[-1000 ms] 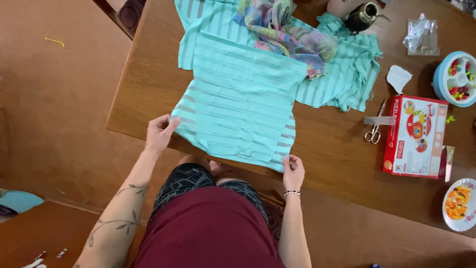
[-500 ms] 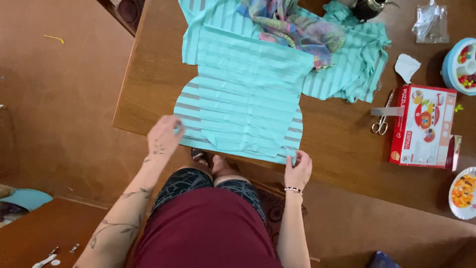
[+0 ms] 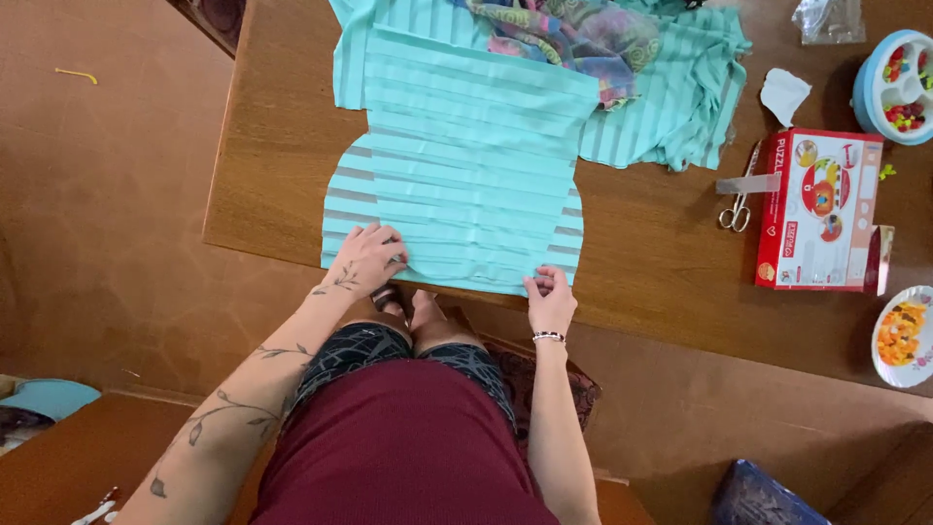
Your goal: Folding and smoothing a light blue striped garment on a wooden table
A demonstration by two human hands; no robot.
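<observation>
A turquoise striped garment (image 3: 466,165) lies spread flat on the wooden table (image 3: 272,165), its lower hem hanging at the near edge. My left hand (image 3: 367,259) rests fingers-down on the hem's left part. My right hand (image 3: 551,296) pinches the hem's lower right corner. A multicoloured patterned cloth (image 3: 573,34) lies bunched on the garment's top.
To the right on the table lie scissors (image 3: 736,204), a red puzzle box (image 3: 818,209), a white paper scrap (image 3: 783,92), a clear plastic bag (image 3: 826,17), a blue tray of small pieces (image 3: 894,83) and a white plate of coloured bits (image 3: 904,335).
The view has shifted so the garment sits lower and nearer. My left hand moved from the garment's left edge down onto the hem; my right hand stays at the lower right corner.
</observation>
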